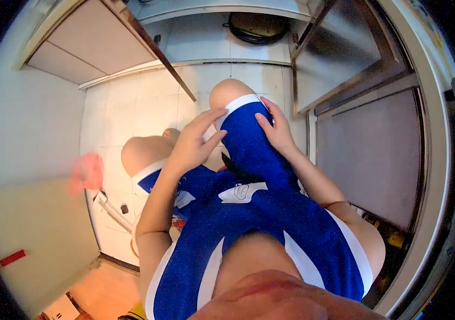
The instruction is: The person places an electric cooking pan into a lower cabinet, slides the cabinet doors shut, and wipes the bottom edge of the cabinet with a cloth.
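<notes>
My left hand [198, 141] is at the left side of the raised knee [231, 92], its thumb apart from its fingers. Its fingertips reach the white hem [242, 101] of the blue shorts [249, 133]. On the other side of the same leg, my right hand [278, 132] lies against the shorts with fingers spread. Neither hand shows an object in it. The other bent knee [139, 152] is lower and to the left, under the second leg of the shorts.
An open cabinet door [91, 40] juts in at upper left, and a dark-framed glass door [339, 53] at upper right. A round black item [258, 26] sits inside the cabinet. Pale floor tiles [115, 114] lie below. A blurred pink item [87, 172] is at left.
</notes>
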Motion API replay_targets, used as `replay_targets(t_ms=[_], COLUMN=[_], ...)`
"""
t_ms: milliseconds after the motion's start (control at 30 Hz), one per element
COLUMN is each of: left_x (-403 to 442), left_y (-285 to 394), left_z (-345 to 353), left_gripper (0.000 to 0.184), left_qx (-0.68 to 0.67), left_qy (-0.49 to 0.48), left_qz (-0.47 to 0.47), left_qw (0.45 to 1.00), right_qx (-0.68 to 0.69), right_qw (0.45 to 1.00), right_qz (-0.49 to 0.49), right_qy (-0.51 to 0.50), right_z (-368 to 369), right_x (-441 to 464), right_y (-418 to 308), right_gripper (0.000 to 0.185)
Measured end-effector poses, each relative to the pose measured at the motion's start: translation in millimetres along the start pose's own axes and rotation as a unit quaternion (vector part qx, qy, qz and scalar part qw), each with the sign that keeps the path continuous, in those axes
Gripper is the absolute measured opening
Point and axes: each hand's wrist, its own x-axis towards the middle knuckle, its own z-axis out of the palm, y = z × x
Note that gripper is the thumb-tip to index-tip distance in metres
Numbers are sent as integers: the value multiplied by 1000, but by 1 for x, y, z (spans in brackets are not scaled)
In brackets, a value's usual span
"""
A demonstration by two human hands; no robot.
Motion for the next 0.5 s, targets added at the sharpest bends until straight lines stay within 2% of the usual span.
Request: replay_targets(t_ms=[33,67,100,167,200,233,267,300,333,367,400,467,500], left_x=[-16,-25,-44,-72,-85,-98,-106,-114,-120,-125,-131,-149,-158], left_y=[1,8,7,-2,-4,-6,-5,-7,-2,1,1,-2,-4], left_z=[0,20,20,19,18,18,16,18,16,13,13,16,19], left_gripper=[40,37,37,34,34,34,35,35,36,38,41,42,43], left_qx=[-130,-139,-141,-71,-73,11,94,93,205,317,333,353,364], left_qy=[-4,43,43,184,182,244,304,306,339,367,372,377,369], left_qz=[-63,-89,-88,-88,-88,-102,-116,-117,-101,-88,-103,-135,-154], left_qw=[989,985,985,976,977,964,941,940,913,870,860,846,841], right_qx=[0,30,29,51,81,80,33,-14,-17,-53,-88,-142,-129], right_qw=[999,997,997,998,995,995,998,988,976,950,912,868,880], right_qz=[-2,-18,-18,22,35,36,-22,-82,-48,-26,-8,118,151], right_qy=[35,65,65,39,37,38,-47,-130,-212,-307,-401,-461,-431], right_z=[0,-12,-14,-23,-26,-33,-43,-51,-59,-70,-82,-101,-108], right_x=[-11,-22,-32,-44,-48,-50,-50,-52,-52,-50,-47,-44,-40], right_y=[-2,16,13,11,2,-1,-3,2,-1,6,14,17,15], right_gripper=[41,37,37,35,27,27,23,19,13,15,18,24,25])
